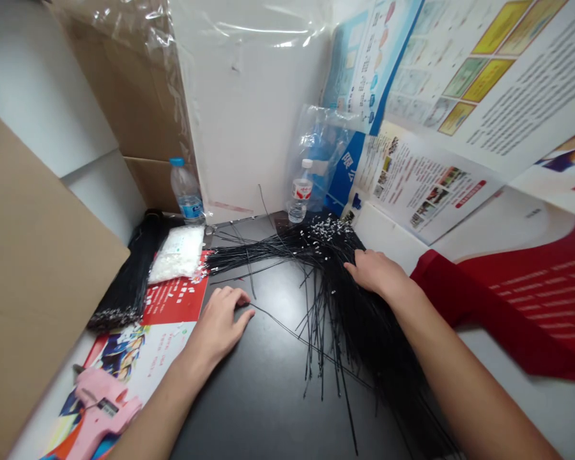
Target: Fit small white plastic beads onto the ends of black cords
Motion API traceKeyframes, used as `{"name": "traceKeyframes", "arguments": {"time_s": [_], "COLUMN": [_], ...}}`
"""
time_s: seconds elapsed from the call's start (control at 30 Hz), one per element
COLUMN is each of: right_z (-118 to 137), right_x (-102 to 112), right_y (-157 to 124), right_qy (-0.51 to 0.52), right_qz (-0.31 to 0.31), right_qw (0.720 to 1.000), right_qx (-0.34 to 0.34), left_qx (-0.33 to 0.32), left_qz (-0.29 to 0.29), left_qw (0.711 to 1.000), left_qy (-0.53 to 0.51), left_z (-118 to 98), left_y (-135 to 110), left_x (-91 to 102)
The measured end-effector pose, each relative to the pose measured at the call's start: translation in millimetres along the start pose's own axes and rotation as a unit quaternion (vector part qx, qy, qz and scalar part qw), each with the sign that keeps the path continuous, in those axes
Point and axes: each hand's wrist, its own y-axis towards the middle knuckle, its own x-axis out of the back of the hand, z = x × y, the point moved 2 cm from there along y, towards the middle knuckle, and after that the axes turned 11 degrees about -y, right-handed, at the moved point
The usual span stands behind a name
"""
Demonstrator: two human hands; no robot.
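Note:
A large loose bunch of thin black plastic rods [345, 300], with small white bits on their tips at the far end, spreads across the black tabletop [263, 409]. My right hand [376, 271] lies on top of this bunch, fingers together and not visibly closed around it. My left hand [220, 326] rests on the bare tabletop, left of the bunch and holding nothing. A stray rod passes just beyond its fingertips. A second, tighter bundle of black rods [131, 275] lies further left.
A bag of white pellets [177, 254] and a pink glue gun [100, 409] lie on printed sheets at left. Water bottles [186, 191] [301, 191] stand at the back. Cardboard [38, 255] walls the left; a red plastic object [508, 300] lies right.

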Motion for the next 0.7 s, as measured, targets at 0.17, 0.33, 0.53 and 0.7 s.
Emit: {"name": "traceKeyframes", "arguments": {"time_s": [0.17,0.33,0.53,0.7], "right_z": [34.8,97.2,151.4,151.8], "right_x": [0.6,7.8,-11.3,-24.8], "right_y": [-24.9,-52.2,-67.8,-67.7], "right_qy": [0.007,0.132,0.175,0.248], "right_qz": [-0.085,-0.12,-0.144,-0.165], "right_qw": [0.995,0.951,0.904,0.888], "right_qx": [0.053,0.251,0.363,0.351], "left_qx": [0.007,0.001,0.002,-0.029], "left_qz": [0.004,0.017,0.025,0.021], "left_qw": [0.999,0.998,0.993,0.998], "left_qy": [0.035,0.066,0.112,0.05], "left_z": [5.5,6.1,-2.2,-16.3], "left_y": [0.8,3.6,2.2,-0.8], "left_x": [-0.6,-1.4,-0.5,1.9]}}
